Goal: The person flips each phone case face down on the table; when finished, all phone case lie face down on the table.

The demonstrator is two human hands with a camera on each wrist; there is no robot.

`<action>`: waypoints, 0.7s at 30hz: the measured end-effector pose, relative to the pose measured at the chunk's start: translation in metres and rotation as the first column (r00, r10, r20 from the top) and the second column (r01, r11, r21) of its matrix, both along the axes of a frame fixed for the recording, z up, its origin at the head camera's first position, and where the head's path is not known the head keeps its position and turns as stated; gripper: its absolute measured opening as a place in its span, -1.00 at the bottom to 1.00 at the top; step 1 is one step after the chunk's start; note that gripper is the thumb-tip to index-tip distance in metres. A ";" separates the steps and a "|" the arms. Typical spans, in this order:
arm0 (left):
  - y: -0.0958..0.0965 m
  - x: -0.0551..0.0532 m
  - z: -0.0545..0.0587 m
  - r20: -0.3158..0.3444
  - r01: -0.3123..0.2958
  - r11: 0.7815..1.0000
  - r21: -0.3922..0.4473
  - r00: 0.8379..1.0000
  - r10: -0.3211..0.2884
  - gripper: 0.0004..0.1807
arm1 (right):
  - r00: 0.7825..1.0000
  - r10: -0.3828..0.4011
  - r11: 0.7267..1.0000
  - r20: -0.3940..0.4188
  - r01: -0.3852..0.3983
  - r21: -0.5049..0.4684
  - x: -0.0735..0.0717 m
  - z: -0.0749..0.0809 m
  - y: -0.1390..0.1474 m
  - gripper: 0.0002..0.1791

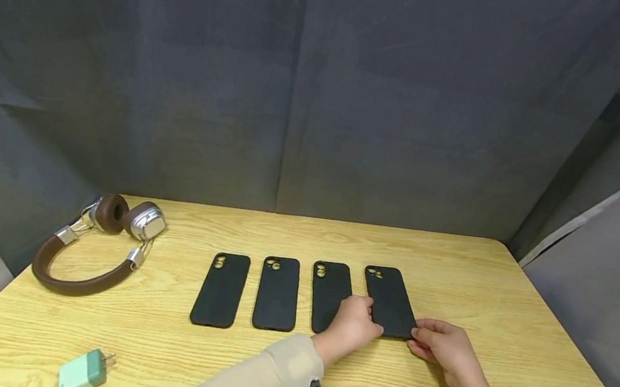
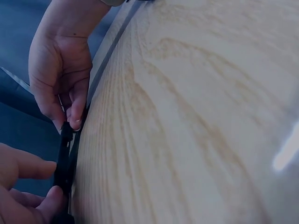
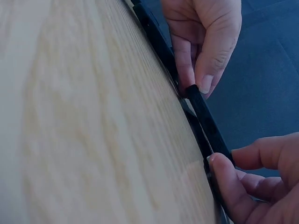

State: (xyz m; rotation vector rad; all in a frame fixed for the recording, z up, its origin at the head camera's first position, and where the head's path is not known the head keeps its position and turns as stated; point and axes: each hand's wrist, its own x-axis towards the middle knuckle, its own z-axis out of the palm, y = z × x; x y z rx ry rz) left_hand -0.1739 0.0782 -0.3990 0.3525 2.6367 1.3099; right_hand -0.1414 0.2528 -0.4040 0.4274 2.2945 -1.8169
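Observation:
Several black phone cases lie in a row on the wooden table, camera cutouts at their far ends. My left hand (image 1: 351, 325) pinches the near left corner of the rightmost phone case (image 1: 390, 298), and the forearm reaches in from the lower middle. At that case's near right corner, my right hand (image 1: 444, 347) grips the edge between thumb and fingers. Both wrist views show the case edge-on, with its near edge (image 3: 208, 119) slightly raised between the two hands. Beside the left hand lies another phone case (image 1: 330, 290), its lower right part covered by that hand.
Two more phone cases, one in the middle (image 1: 277, 294) and one leftmost (image 1: 221, 290), lie to the left. Brown headphones (image 1: 86, 287) rest at the far left of the table (image 1: 156, 360). A mint-green charger plug (image 1: 82, 374) lies near the front left. Dark curtains (image 1: 298, 91) stand behind.

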 end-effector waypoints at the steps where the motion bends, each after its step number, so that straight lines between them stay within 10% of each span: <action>1: 0.001 0.000 0.000 -0.002 -0.003 1.000 -0.014 1.000 0.003 -0.45 | 1.000 -0.001 1.000 -0.002 0.001 0.013 0.000 -0.001 0.000 -0.56; 12: 0.005 0.002 0.000 -0.046 0.008 0.985 -0.173 0.999 -0.016 -0.51 | 0.999 0.004 0.991 -0.037 0.000 0.130 -0.003 -0.003 -0.003 -0.56; 21: 0.004 0.002 -0.001 -0.026 -0.001 0.990 -0.140 1.000 -0.002 -0.50 | 1.000 0.003 0.990 -0.024 0.000 0.143 -0.002 -0.002 -0.003 -0.55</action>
